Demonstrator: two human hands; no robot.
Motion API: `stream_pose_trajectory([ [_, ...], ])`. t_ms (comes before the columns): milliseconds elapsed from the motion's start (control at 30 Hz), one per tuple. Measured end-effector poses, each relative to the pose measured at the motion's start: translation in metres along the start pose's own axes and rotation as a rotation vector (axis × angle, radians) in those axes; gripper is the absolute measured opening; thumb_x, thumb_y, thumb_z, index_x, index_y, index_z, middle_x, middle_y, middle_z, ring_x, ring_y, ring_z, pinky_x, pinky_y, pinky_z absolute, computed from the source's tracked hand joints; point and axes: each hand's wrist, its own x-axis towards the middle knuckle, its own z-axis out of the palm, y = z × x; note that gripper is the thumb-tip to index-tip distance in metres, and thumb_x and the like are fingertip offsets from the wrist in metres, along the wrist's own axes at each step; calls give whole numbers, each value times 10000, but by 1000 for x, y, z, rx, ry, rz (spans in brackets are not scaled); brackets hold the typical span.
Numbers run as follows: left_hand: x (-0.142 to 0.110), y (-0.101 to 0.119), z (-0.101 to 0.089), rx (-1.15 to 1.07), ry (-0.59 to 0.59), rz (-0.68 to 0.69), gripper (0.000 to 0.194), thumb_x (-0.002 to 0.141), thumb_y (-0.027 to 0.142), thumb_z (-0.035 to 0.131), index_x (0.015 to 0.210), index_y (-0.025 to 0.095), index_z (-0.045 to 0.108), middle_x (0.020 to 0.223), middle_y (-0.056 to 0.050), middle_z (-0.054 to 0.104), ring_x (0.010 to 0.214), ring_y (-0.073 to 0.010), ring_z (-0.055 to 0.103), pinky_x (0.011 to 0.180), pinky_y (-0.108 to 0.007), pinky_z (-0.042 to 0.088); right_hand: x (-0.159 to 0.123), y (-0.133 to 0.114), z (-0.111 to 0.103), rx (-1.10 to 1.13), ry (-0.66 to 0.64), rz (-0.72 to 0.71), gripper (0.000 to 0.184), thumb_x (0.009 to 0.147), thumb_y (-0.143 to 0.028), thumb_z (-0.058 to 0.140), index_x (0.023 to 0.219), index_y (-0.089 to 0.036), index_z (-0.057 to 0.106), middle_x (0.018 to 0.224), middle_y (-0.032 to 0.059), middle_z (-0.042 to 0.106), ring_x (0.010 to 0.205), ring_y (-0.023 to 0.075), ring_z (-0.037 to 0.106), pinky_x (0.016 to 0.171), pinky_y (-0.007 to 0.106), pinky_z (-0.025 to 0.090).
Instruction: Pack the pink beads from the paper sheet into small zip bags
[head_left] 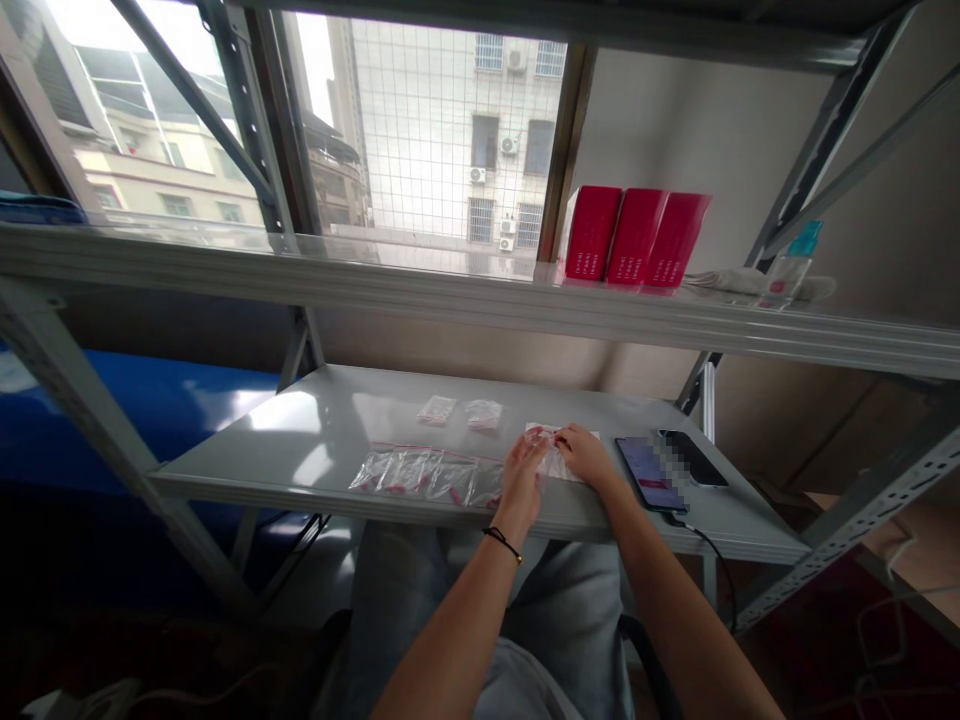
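Observation:
My left hand, with a dark cord bracelet at the wrist, is closed on a small clear plastic zip bag with red along its edge. Right beside it, my right hand is closed in a pinch at the mouth of this bag. Whatever lies between its fingertips is too small to name. Under both hands lies a white sheet. To the left, several clear zip bags lie in an overlapping row along the table's front edge, with small red bits inside.
Two stacks of small clear bags sit farther back on the grey table. A phone with a cable and a dark phone lie at the right. Above, a shelf carries red boxes and a spray bottle.

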Motion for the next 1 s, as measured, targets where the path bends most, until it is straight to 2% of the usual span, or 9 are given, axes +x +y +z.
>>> stream_pose_trajectory([
  [367,0,0,0,20,0,12,333,674,320,920,948,195,776,955,-40,782,929,-202,727,897,-293,535,1,-6,-5,-55,-56,1,273,1052,-283,491,1141,-173,725,1127,112,699,1038,215,646,864,252,428],
  [533,0,0,-1,34,8,13,358,664,332,930,954,187,777,956,-46,787,927,-207,729,871,-289,536,9,-4,-5,-83,-104,7,279,1057,-260,474,1115,-161,728,1125,126,706,1034,224,658,884,268,433],
  [633,0,1,0,38,10,11,360,656,333,938,948,193,778,956,-43,788,923,-210,728,865,-295,535,17,-1,-3,-102,-133,17,262,1056,-255,488,1091,-145,723,1111,137,712,1041,230,661,916,300,447],
  [833,-1,2,3,34,5,20,372,648,356,939,937,189,775,932,-35,782,884,-188,715,864,-284,527,26,2,-2,-118,-166,0,238,1047,-359,569,1101,-160,688,1141,69,703,1054,224,660,979,436,494],
  [1000,-2,3,3,50,-7,29,366,653,359,940,926,184,772,946,-41,778,912,-195,708,886,-288,515,23,2,-5,-87,-154,-22,238,1051,-256,516,1064,-133,720,1098,103,718,1036,224,664,937,345,471],
])
